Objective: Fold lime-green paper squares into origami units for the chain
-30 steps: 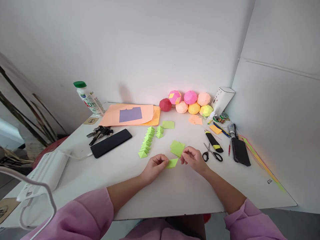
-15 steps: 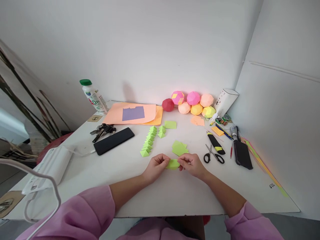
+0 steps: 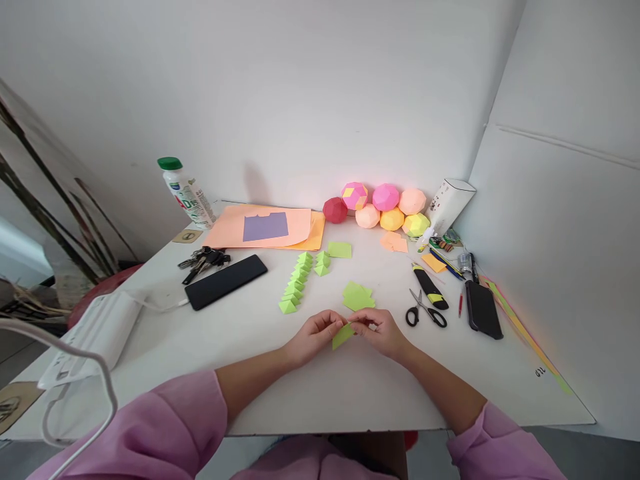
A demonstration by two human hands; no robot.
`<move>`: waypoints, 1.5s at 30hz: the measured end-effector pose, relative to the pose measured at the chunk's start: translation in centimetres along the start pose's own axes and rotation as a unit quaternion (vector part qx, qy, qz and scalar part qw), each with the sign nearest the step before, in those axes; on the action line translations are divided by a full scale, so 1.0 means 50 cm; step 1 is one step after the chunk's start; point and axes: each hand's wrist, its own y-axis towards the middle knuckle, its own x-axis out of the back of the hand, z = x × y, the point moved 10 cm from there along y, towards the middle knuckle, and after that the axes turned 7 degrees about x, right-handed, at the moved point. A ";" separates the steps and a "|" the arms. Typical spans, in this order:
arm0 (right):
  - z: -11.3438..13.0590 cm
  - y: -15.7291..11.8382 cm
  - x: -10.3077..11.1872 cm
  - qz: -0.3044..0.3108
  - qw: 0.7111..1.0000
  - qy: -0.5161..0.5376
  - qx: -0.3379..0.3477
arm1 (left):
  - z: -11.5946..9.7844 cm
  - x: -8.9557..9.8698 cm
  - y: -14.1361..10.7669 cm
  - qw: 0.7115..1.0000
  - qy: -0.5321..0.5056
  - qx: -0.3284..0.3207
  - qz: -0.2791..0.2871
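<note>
Back from the near edge point(image 3: 345, 432), both hands point(image 3: 317, 339) pinching green paper point(image 3: 341, 339), white tabletop point(image 3: 345, 397) stretching between forearms point(image 3: 255, 378).

Beside the scissors point(image 3: 421, 304), whose handles are black, lies a black cutter point(image 3: 429, 283) with yellow-green ends. Left of the scissors, the paper slip point(image 3: 343, 337) and the folded pieces point(image 3: 295, 285) are lime green. Beyond the scissors and to their left, a pink paper ball point(image 3: 355, 196) carries yellow patches; a second ball point(image 3: 335, 210) is solid crimson.
</note>
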 end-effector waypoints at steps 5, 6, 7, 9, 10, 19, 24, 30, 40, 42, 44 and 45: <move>0.004 0.001 0.001 -0.015 1.000 -0.001 0.012 | -0.012 -0.023 -0.006 0.998 0.005 -0.026 0.051; 0.004 0.001 0.000 -0.017 1.000 0.001 0.011 | -0.014 -0.024 -0.007 0.998 0.009 -0.030 0.053; 0.005 0.000 -0.001 -0.016 1.000 0.000 0.009 | -0.015 -0.025 -0.007 0.998 0.013 -0.036 0.053; 0.007 -0.001 -0.004 -0.016 1.000 -0.003 0.005 | -0.017 -0.024 -0.006 0.998 0.024 -0.045 0.049; 0.007 -0.002 -0.005 -0.016 1.000 0.000 0.002 | -0.017 -0.023 -0.006 0.997 0.030 -0.050 0.044; -0.014 -0.004 -0.015 0.013 0.998 0.064 -0.026 | -0.018 -0.004 -0.005 0.998 0.009 -0.061 0.025; -0.017 -0.004 -0.012 -0.001 0.997 0.066 -0.026 | -0.025 -0.024 -0.007 0.997 -0.022 -0.029 0.070; -0.023 -0.006 -0.014 -0.016 0.996 0.077 -0.040 | -0.011 -0.031 -0.003 0.995 -0.027 -0.031 0.088; -0.046 -0.006 -0.020 0.007 0.990 0.103 -0.093 | -0.012 0.013 -0.001 0.995 -0.043 -0.079 -0.029; -0.049 -0.007 -0.031 0.039 0.988 0.108 -0.105 | -0.015 0.015 -0.004 0.995 -0.033 -0.092 -0.034; -0.051 -0.007 -0.032 0.049 0.988 0.098 -0.107 | -0.019 0.012 -0.006 0.994 -0.002 -0.102 -0.028; -0.052 -0.007 -0.029 0.047 0.989 0.090 -0.108 | -0.022 0.009 -0.007 0.994 0.019 -0.110 -0.023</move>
